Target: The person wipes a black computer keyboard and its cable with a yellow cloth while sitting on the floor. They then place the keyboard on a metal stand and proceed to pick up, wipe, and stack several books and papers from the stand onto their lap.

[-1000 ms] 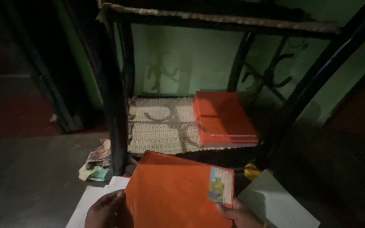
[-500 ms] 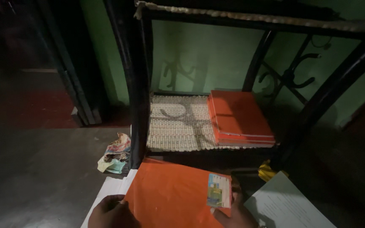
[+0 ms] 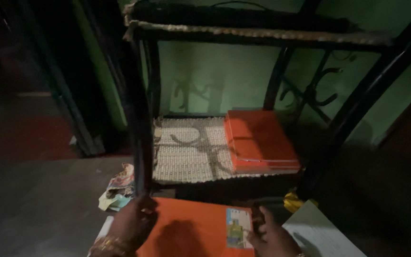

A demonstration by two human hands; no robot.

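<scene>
A black metal rack (image 3: 139, 119) stands against a green wall (image 3: 215, 71) at frame centre, its woven shelf (image 3: 186, 152) carrying a stack of orange books (image 3: 258, 140) on the right. A crumpled wrapper (image 3: 117, 188) lies on the dark floor (image 3: 34, 204) at lower left; a white sheet (image 3: 322, 235) sits at lower right.

Dim home: iron shelf rack (image 3: 143, 119), books (image 3: 260, 143)

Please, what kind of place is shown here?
Probably a dim room in a home. A black metal shelf rack stands against a green wall, with orange-covered books stacked on its woven mat. Both hands hold another orange-covered book above a dark floor.
</scene>
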